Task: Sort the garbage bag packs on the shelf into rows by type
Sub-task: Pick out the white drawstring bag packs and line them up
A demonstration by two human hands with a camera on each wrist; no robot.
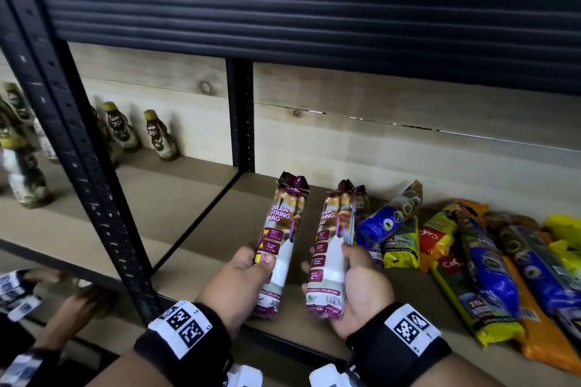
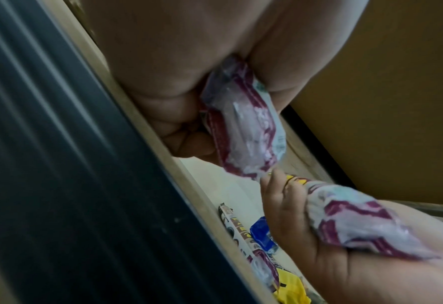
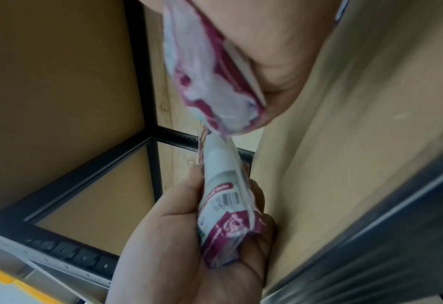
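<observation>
Two purple-and-white draw string bag packs are in my hands above the shelf board (image 1: 201, 229). My left hand (image 1: 251, 264) grips the left pack (image 1: 279, 236) near its lower half; this pack (image 2: 241, 123) fills the left wrist view. My right hand (image 1: 352, 270) grips the right pack (image 1: 328, 248), seen close as the right pack (image 3: 210, 78) in the right wrist view. Both packs point toward the back wall, side by side with a small gap. A third purple pack (image 1: 361, 201) lies just behind the right one.
Mixed packs lie to the right: a blue pack (image 1: 390, 220) on a yellow-green pack (image 1: 404, 248), orange packs (image 1: 440, 229), more blue and yellow ones. A black upright post (image 1: 240, 116) stands behind. Bottles (image 1: 160, 135) stand in the left bay. The upper shelf beam (image 1: 283, 16) overhangs.
</observation>
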